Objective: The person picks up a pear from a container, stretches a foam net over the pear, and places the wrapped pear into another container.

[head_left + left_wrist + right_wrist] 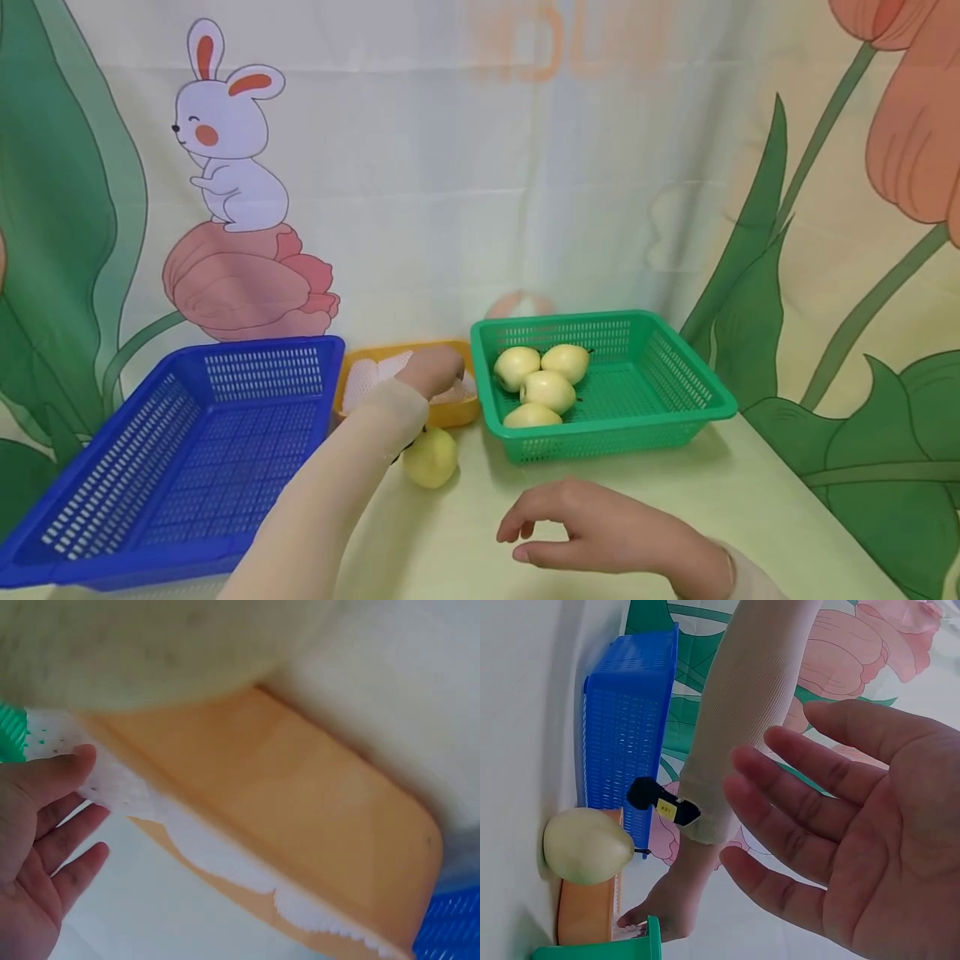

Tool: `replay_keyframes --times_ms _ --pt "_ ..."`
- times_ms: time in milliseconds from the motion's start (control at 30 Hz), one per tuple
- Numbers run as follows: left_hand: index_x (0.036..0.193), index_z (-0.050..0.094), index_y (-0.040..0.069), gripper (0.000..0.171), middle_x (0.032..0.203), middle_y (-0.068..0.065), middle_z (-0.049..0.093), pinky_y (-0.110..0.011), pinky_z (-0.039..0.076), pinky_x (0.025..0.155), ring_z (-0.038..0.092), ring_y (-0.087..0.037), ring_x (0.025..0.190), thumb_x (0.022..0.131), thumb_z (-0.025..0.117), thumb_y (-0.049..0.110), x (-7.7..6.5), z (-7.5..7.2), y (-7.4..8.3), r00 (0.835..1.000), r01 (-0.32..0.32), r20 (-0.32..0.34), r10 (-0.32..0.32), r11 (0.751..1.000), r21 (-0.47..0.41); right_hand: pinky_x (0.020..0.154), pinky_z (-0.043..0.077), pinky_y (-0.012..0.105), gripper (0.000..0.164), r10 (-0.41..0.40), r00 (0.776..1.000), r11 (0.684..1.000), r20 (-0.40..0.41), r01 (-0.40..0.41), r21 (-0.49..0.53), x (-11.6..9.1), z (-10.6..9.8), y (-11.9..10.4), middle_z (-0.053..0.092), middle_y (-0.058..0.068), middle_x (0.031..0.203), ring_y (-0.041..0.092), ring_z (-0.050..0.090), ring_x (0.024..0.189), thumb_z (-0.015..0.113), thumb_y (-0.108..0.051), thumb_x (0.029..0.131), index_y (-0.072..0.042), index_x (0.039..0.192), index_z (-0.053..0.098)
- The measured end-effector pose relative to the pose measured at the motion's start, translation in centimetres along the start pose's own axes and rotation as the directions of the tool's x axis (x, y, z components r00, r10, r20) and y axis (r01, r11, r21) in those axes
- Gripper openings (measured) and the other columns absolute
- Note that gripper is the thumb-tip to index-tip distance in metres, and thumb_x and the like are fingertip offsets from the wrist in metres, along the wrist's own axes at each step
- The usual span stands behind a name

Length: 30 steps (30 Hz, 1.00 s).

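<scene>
In the head view my left hand reaches into a small orange bin of white foam fruit nets. The left wrist view has its thumb and fingers around the edge of one foam net at the bin's rim. A yellow-green pear sits on the table in front of the bin, beneath my left wrist. My right hand hovers over the table to the right of that pear, fingers loosely bent and holding nothing. The right wrist view shows its palm and spread fingers.
A large blue basket stands left of the orange bin. On the right is a green basket with several pears grouped in its left side. A printed curtain hangs behind the table.
</scene>
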<state>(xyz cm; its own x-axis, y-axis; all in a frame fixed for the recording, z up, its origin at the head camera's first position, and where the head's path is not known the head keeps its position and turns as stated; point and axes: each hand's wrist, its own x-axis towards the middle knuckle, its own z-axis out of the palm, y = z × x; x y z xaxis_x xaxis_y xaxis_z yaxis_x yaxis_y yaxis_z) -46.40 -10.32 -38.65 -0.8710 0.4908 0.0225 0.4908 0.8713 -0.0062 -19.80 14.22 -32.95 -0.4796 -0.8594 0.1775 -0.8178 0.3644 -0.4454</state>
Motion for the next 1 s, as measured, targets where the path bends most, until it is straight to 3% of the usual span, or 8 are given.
replay_keyframes --times_ms 67,167,200,400,733,1000 --pt "0.087 0.078 0.013 0.028 0.101 0.001 0.076 -0.026 0.055 0.084 0.064 -0.011 0.087 0.099 0.058 -0.001 -1.2 -1.4 0.6 1.000 0.000 0.006 0.000 1.000 0.001 0.087 0.054 0.016 0.017 0.009 1.000 1.000 0.005 -0.009 0.009 -0.1 0.0 0.1 0.076 -0.006 0.108 0.002 0.068 0.099 0.061 -0.023 0.103 -0.015 0.114 0.073" --pt "0.101 0.081 0.011 0.026 0.108 -0.005 0.079 -0.034 0.060 0.094 0.073 -0.022 0.105 0.098 0.060 -0.002 -1.9 -2.5 0.3 0.999 -0.023 -0.040 0.023 1.000 0.003 0.086 0.055 0.017 0.018 0.030 0.999 0.999 0.010 -0.031 0.028 -0.2 -0.1 0.2 0.076 -0.005 0.109 0.002 0.067 0.100 0.061 -0.024 0.104 -0.015 0.115 0.073" --pt "0.112 0.080 0.009 0.026 0.120 -0.010 0.077 -0.039 0.059 0.099 0.071 -0.028 0.115 0.097 0.062 -0.002 -3.8 -5.0 1.5 1.000 -0.007 -0.027 0.007 1.000 -0.003 0.085 0.055 0.017 0.019 0.040 0.999 0.999 0.011 -0.040 0.035 -0.2 -0.1 0.3 0.076 -0.004 0.109 0.001 0.067 0.101 0.061 -0.024 0.104 -0.016 0.115 0.072" --pt "0.114 0.079 0.007 0.023 0.121 -0.011 0.076 -0.042 0.058 0.101 0.071 -0.030 0.115 0.095 0.067 0.001 -5.5 -7.8 0.3 0.997 0.005 -0.076 -0.007 1.000 -0.028 0.081 0.054 0.017 0.018 0.061 0.998 0.996 -0.003 -0.060 0.059 -0.1 -0.3 0.8 0.076 -0.003 0.107 -0.001 0.066 0.097 0.061 -0.023 0.104 -0.015 0.114 0.072" --pt "0.123 0.073 0.003 0.026 0.125 -0.016 0.074 -0.047 0.055 0.106 0.069 -0.034 0.118 0.098 0.065 0.007 -8.0 -11.8 -0.3 0.988 0.059 -0.138 -0.075 0.992 -0.113 0.080 0.054 0.016 0.016 0.005 0.999 0.998 -0.037 -0.002 0.065 0.4 -0.1 1.2 0.077 -0.001 0.103 -0.001 0.067 0.094 0.062 -0.019 0.103 -0.013 0.111 0.074" --pt "0.123 0.072 0.003 0.026 0.122 -0.016 0.074 -0.048 0.057 0.100 0.070 -0.034 0.112 0.099 0.066 0.013 -11.5 -14.4 0.1 0.970 0.043 -0.232 -0.070 0.992 -0.118 0.075 0.054 0.018 0.017 0.096 0.993 0.986 -0.072 -0.085 0.145 1.1 0.1 1.9 0.076 0.001 0.105 -0.002 0.062 0.092 0.061 -0.020 0.103 -0.012 0.112 0.074"
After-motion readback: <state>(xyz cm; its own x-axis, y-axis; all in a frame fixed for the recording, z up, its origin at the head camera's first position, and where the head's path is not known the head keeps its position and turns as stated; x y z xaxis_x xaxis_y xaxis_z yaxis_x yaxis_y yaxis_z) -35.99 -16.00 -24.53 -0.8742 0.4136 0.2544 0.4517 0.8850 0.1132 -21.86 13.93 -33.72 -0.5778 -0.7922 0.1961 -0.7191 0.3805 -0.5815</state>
